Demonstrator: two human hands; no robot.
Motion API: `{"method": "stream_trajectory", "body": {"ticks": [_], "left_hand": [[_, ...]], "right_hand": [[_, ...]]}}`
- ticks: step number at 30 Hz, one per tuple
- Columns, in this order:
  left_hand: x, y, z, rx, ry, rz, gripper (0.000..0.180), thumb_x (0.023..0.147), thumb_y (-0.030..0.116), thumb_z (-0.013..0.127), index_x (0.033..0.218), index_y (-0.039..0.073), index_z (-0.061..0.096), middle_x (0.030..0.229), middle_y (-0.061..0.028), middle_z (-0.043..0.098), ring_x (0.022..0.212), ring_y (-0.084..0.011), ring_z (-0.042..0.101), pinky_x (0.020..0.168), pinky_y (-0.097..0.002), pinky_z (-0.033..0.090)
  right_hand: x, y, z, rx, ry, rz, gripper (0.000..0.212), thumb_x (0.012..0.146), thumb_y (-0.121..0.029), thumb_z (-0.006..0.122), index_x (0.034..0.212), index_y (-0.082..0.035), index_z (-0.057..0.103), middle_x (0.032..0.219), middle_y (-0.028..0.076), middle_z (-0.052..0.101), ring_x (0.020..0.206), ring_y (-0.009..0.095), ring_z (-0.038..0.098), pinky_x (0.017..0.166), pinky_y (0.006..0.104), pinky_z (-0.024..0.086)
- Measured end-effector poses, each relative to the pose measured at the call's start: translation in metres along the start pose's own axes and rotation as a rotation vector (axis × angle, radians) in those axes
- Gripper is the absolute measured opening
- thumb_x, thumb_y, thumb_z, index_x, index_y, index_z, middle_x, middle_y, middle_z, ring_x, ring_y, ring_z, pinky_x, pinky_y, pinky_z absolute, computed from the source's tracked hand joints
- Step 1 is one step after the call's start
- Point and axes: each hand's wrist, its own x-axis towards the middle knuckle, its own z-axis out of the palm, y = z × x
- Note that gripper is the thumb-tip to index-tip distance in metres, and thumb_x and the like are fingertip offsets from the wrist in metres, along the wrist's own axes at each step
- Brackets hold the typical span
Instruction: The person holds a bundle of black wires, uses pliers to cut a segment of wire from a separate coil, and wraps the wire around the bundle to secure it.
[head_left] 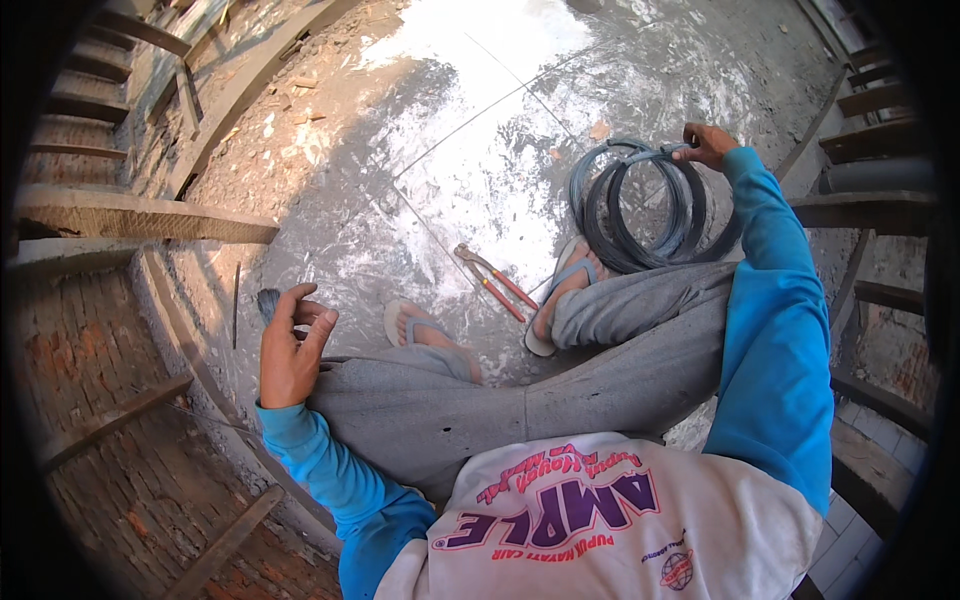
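My left hand (289, 350) is above my left knee, its fingers curled and the thumb bent towards them. A tuft of short grey wire pieces (268, 303) sticks out past its knuckles; the rest of the bundle is hidden by the hand. My right hand (708, 147) reaches out to the far right and grips the upper rim of a coil of dark wire (618, 225). Several loops of this wire lie on the floor beside my right foot. Between my feet rest end-cutting pincers (495, 283) with red handles, their jaws pointing away from me.
The concrete floor (440, 130) is rough, with white patches and dark lines. Wooden beams (150, 215) project from the left, above a brick surface (80, 370). More timber (865, 212) lines the right side. A thin dark rod (236, 305) lies near my left hand.
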Motion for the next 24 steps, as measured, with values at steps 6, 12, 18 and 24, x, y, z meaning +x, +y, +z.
{"method": "stream_trajectory", "body": {"ticks": [6,12,18,24], "left_hand": [[-0.007,-0.002,-0.004,0.004,-0.022,0.01,0.038,0.087,0.018,0.066,0.119,0.002,0.054,0.088,-0.0063,0.061,0.082,-0.015,0.057,0.07,-0.0287,0.046],[-0.016,-0.006,-0.008,0.0,-0.01,-0.014,0.039,0.087,0.019,0.066,0.12,0.002,0.054,0.089,-0.0061,0.06,0.082,-0.0145,0.057,0.072,-0.0286,0.047],[-0.015,-0.013,-0.008,-0.016,-0.009,0.034,0.04,0.086,0.02,0.067,0.12,0.002,0.054,0.088,-0.0081,0.062,0.08,-0.0165,0.058,0.067,-0.0297,0.046],[-0.017,-0.006,-0.011,-0.025,-0.005,0.039,0.04,0.086,0.021,0.067,0.118,0.002,0.054,0.088,-0.0089,0.063,0.082,-0.0173,0.059,0.068,-0.0302,0.047]], "right_hand": [[-0.017,0.003,-0.006,0.023,0.203,0.141,0.07,0.071,-0.064,0.068,0.096,0.001,0.064,0.092,0.018,0.065,0.086,0.031,0.061,0.072,0.0416,0.047],[-0.015,-0.008,-0.019,0.091,0.103,0.345,0.064,0.075,-0.059,0.068,0.09,0.004,0.068,0.083,0.019,0.067,0.08,0.031,0.064,0.072,0.0414,0.048],[-0.005,-0.052,-0.01,-0.236,-0.046,0.112,0.059,0.075,-0.052,0.071,0.09,0.006,0.067,0.083,0.022,0.067,0.082,0.035,0.065,0.073,0.0427,0.048],[-0.007,-0.119,0.038,-0.313,-0.309,-0.312,0.049,0.071,-0.047,0.074,0.089,-0.002,0.069,0.079,0.021,0.065,0.077,0.036,0.063,0.07,0.0433,0.047]]}}
